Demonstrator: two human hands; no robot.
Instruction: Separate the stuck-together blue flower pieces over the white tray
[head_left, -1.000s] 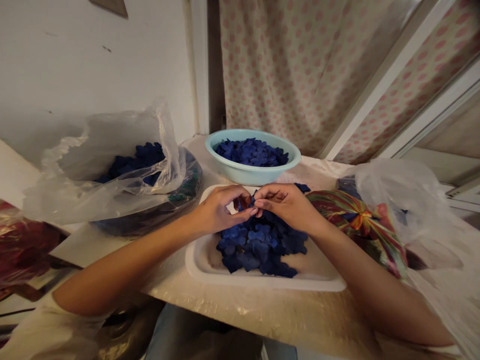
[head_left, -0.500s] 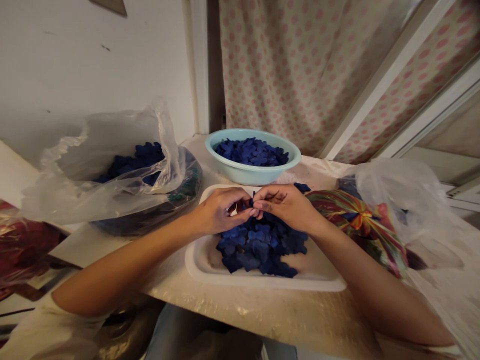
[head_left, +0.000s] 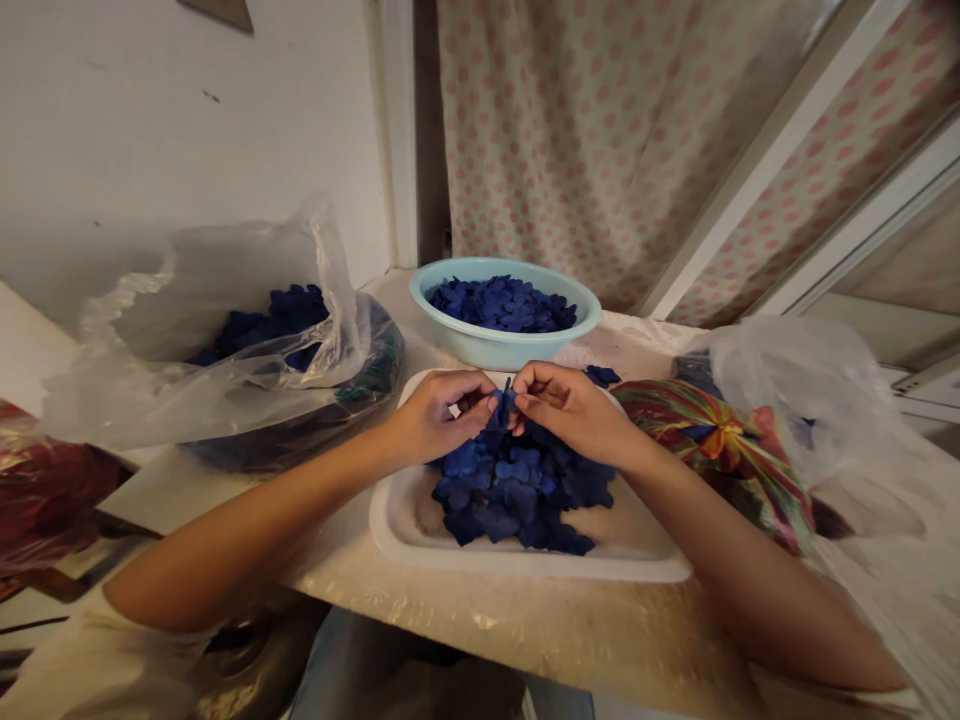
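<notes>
My left hand point(head_left: 442, 418) and my right hand point(head_left: 570, 405) meet above a white rectangular tray point(head_left: 525, 564). Between their fingertips stands a small dark blue petal-shaped piece point(head_left: 506, 402), pinched by both hands. Its material is hard to tell, possibly felt or foam. Directly below my fingers lies a heap of similar blue pieces point(head_left: 517, 490), filling the middle of the tray. My hands hide the far part of the tray.
A pale blue bowl point(head_left: 506, 345) of blue pieces stands behind the tray. At left, a clear plastic bag point(head_left: 225, 320) drapes over a dark basin point(head_left: 300, 445) holding more. At right lie a multicoloured striped wrapper point(head_left: 712, 450) and a clear bag point(head_left: 787, 385).
My hands have drawn closer together, and the blue piece now stands up visibly between my fingertips. The tray, bowl and bags have not moved.
</notes>
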